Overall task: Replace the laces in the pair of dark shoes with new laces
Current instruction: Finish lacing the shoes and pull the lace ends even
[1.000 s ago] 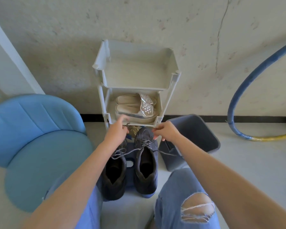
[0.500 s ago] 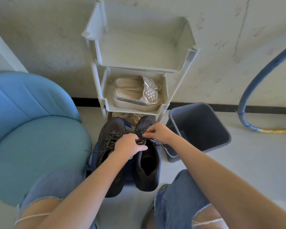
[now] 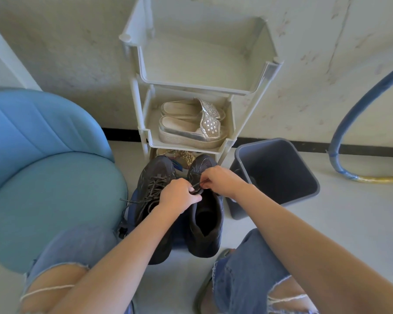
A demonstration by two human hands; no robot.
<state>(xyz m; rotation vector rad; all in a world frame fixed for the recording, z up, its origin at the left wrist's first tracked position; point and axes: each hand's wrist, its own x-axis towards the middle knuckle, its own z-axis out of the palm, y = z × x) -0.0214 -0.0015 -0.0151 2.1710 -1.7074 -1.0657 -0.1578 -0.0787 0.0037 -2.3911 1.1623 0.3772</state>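
Two dark shoes stand side by side on the floor between my knees. The left shoe [image 3: 156,177] is laced with a dark speckled lace [image 3: 153,192] whose loose ends trail out to the left. The right shoe [image 3: 205,225] has its opening bare of lace toward the heel. Over its front eyelets my left hand [image 3: 179,197] and my right hand [image 3: 221,181] meet, both pinching a dark lace [image 3: 198,185] that runs between their fingertips. The eyelets under the hands are hidden.
A white plastic shoe rack [image 3: 268,71] stands against the wall just behind the shoes, with silver slippers [image 3: 191,125] on its middle shelf. A grey bin [image 3: 304,168] is on the right, a blue chair [image 3: 43,168] on the left, a blue hose [image 3: 359,105] at far right.
My hands came together from apart, down onto the right shoe's front eyelets. The camera moved closer and lower over the shoes.
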